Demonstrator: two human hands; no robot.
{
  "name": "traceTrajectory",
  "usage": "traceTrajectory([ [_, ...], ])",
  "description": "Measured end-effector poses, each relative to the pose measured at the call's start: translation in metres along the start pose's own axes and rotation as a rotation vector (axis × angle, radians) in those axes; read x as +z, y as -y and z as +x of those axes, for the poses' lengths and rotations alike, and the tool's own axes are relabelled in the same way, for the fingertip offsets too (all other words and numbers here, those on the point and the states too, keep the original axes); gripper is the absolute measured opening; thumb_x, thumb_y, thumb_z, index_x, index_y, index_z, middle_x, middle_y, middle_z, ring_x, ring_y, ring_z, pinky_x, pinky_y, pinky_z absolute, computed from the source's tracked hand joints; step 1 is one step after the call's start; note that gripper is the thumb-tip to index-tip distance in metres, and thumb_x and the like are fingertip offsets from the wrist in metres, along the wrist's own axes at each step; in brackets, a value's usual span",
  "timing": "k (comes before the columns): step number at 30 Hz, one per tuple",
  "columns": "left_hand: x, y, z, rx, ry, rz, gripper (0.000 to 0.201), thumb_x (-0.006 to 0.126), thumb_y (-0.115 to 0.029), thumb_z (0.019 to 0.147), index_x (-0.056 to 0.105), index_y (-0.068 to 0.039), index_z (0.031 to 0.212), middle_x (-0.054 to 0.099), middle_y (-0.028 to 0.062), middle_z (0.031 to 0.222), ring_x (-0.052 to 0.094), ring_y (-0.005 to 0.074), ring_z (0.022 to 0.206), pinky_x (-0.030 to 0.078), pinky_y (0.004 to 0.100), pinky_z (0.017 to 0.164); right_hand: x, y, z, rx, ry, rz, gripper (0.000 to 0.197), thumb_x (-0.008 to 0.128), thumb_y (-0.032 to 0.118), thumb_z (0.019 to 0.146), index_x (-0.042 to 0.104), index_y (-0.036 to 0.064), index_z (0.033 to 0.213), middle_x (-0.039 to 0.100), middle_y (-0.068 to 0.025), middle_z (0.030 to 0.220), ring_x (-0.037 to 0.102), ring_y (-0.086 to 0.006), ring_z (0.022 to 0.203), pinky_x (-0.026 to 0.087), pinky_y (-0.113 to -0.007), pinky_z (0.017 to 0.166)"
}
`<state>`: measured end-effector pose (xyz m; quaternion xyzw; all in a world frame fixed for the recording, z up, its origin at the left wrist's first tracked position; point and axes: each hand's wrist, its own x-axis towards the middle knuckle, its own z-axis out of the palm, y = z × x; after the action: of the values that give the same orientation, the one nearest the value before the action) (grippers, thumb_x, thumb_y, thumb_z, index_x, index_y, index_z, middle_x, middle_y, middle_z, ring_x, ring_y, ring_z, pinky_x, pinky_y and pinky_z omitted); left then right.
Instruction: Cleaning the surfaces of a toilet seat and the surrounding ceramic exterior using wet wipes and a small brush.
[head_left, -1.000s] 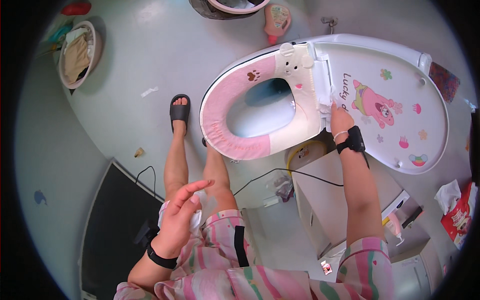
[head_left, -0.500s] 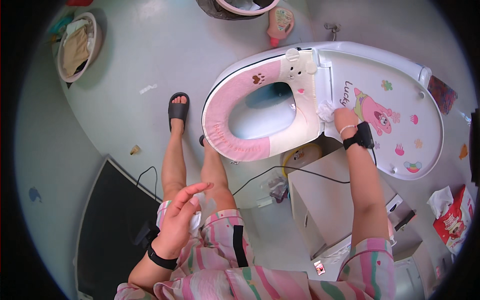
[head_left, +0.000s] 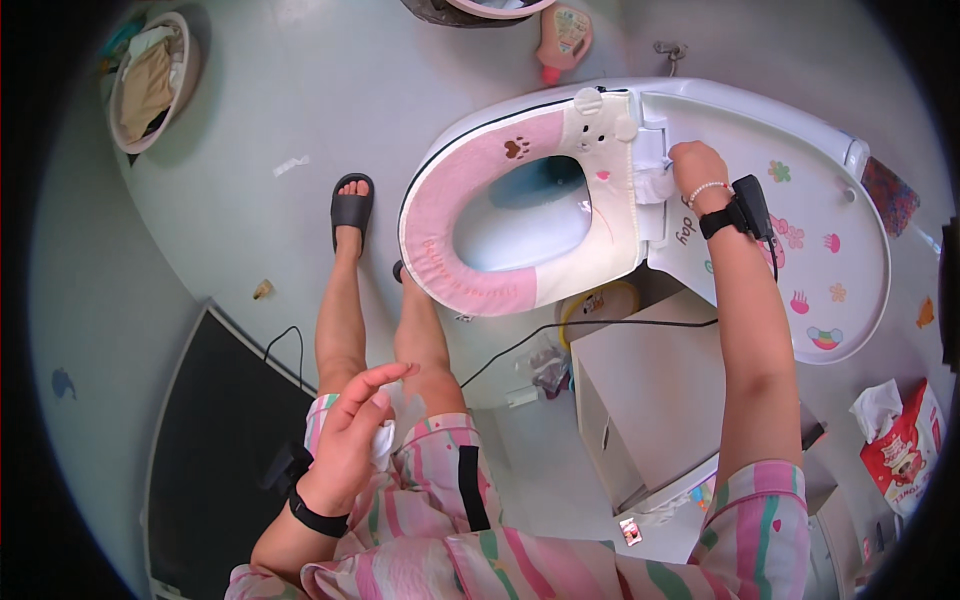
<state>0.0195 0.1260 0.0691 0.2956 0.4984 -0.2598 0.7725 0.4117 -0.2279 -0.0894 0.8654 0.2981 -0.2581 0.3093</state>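
A white toilet stands with its lid (head_left: 770, 290) raised, stickers of a pink starfish figure and flowers on the lid's inner face. Its seat wears a pink and cream padded cover (head_left: 440, 210) with a mouse face. At the hinge strip between seat and lid, my right hand (head_left: 697, 172) is closed on a crumpled white tissue (head_left: 654, 184) pressed to the surface. Over my lap is my left hand (head_left: 348, 435), its index finger stretched out. Its other fingers curl round another white tissue (head_left: 383, 447).
A pink bottle (head_left: 564, 42) stands beyond the toilet, near a lined bin (head_left: 490, 8). Far left is a basin of clothes (head_left: 150, 90). A cabinet (head_left: 650, 390) stands right of my legs, with a black cable (head_left: 600, 325) crossing over it. A red tissue pack (head_left: 900, 450) lies far right.
My right hand has moved away from me along the hinge strip with the tissue, toward the far hinge. My left hand stays over my lap, still holding its tissue.
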Motion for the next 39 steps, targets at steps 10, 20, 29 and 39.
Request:
traceTrajectory([
  [10,0.007,-0.003,-0.002,0.019,-0.006,0.019,0.034,0.050,-0.018,0.098,0.056,-0.001,0.127,0.060,0.0101,0.130,0.049,0.0039,0.066,0.043,0.0188,0.067,0.106,0.019,-0.086,0.151,0.086,-0.041,0.018,0.048,0.016,0.094,0.065,0.0091,0.096,0.067,-0.0104,0.082,0.069,-0.0296,0.073,0.056,-0.043,0.058],
  [20,0.003,0.005,-0.003,0.011,-0.001,0.047,0.034,0.050,-0.018,0.098,0.056,-0.002,0.127,0.060,0.0093,0.130,0.050,0.0043,0.070,0.043,0.0189,0.070,0.029,0.014,-0.045,0.159,-0.148,-0.005,0.014,0.056,0.012,0.085,0.070,0.0116,0.089,0.070,-0.0105,0.084,0.070,-0.0293,0.077,0.056,-0.041,0.062],
  [29,0.001,-0.004,-0.004,0.017,-0.023,0.022,0.033,0.051,-0.020,0.098,0.056,-0.003,0.126,0.062,0.0086,0.127,0.051,0.0044,0.072,0.043,0.0190,0.070,0.012,0.007,-0.091,0.165,-0.021,0.276,0.021,0.057,0.014,0.083,0.072,0.0135,0.098,0.070,-0.0151,0.088,0.067,-0.0344,0.084,0.055,-0.045,0.073],
  [39,0.002,0.002,0.001,-0.019,-0.015,0.033,0.033,0.051,-0.019,0.098,0.056,-0.002,0.126,0.062,0.0086,0.127,0.050,0.0035,0.068,0.042,0.0179,0.067,0.037,-0.004,-0.077,0.204,-0.055,0.220,0.025,0.056,0.013,0.083,0.074,0.0138,0.100,0.070,-0.0147,0.088,0.067,-0.0341,0.084,0.054,-0.045,0.074],
])
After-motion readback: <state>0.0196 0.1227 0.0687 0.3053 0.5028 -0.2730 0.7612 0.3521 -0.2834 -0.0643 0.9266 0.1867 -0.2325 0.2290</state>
